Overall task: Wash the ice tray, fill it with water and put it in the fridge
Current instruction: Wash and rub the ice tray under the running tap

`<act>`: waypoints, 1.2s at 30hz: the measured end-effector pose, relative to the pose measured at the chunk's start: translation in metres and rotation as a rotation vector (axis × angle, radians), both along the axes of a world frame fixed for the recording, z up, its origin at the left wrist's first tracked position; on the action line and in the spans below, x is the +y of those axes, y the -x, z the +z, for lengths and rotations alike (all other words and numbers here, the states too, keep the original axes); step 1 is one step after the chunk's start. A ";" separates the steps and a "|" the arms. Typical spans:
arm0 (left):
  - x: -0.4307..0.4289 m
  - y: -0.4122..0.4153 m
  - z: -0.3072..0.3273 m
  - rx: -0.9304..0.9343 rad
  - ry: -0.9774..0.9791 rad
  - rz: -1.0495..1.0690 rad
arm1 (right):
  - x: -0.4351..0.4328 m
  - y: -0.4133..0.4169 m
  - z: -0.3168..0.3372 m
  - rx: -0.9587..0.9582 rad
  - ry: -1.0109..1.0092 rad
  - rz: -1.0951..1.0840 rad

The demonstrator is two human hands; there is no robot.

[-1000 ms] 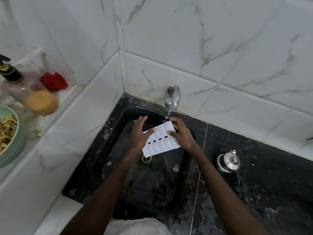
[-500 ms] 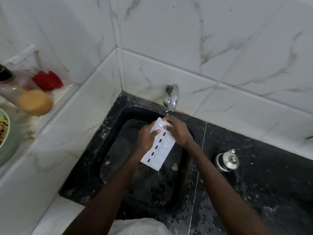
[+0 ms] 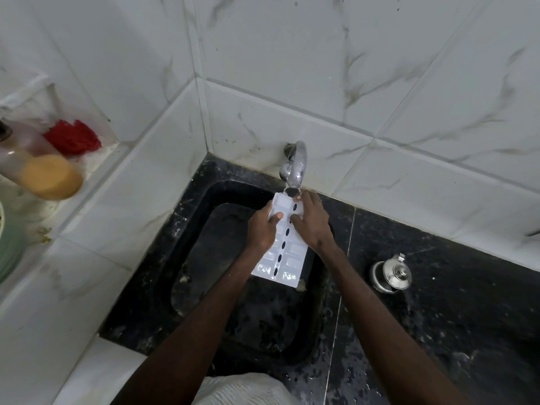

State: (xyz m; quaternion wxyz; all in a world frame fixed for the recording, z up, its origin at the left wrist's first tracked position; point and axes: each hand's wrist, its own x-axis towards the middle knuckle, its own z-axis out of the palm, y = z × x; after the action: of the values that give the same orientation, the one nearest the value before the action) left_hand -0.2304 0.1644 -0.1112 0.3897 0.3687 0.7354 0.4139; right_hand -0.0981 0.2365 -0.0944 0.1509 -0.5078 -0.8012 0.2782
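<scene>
White ice tray (image 3: 287, 252) under tap (image 3: 297, 165) — both hands grip it.

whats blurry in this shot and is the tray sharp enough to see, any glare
Head view: the bottle at the left edge is smeared and soft; the ice tray, gripped by the left hand and right hand, is sharp, its dark slots clear; the tap carries a bright glint; the light is dim and even, with no hard shadows in the sink.
</scene>
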 end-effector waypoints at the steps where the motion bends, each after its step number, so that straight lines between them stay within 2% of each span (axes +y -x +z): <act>1: -0.001 0.001 -0.002 0.010 -0.002 -0.010 | -0.001 0.000 0.000 0.000 0.021 0.008; 4: -0.007 -0.001 -0.002 0.027 -0.014 -0.039 | -0.005 0.002 0.000 -0.019 0.067 0.053; 9: -0.010 0.011 -0.004 -0.007 -0.037 0.046 | -0.005 0.007 -0.002 -0.049 0.079 0.076; 21: -0.017 0.027 -0.010 -0.313 -0.055 0.233 | -0.023 0.017 -0.007 0.125 0.079 -0.083; 26: -0.028 0.034 -0.018 -0.413 -0.035 0.306 | -0.024 0.021 -0.011 0.123 0.104 -0.057; 32: -0.029 0.027 -0.019 -0.431 -0.081 0.433 | -0.029 0.022 -0.009 0.202 0.125 -0.113; 36: -0.028 0.022 -0.024 -0.453 -0.097 0.436 | -0.031 0.013 -0.006 0.225 0.114 -0.110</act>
State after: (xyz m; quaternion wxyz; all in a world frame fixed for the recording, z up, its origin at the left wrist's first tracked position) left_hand -0.2525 0.1368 -0.1352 0.4276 0.1189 0.6710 0.5940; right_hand -0.1112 0.2056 -0.1000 0.2257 -0.5245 -0.7330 0.3698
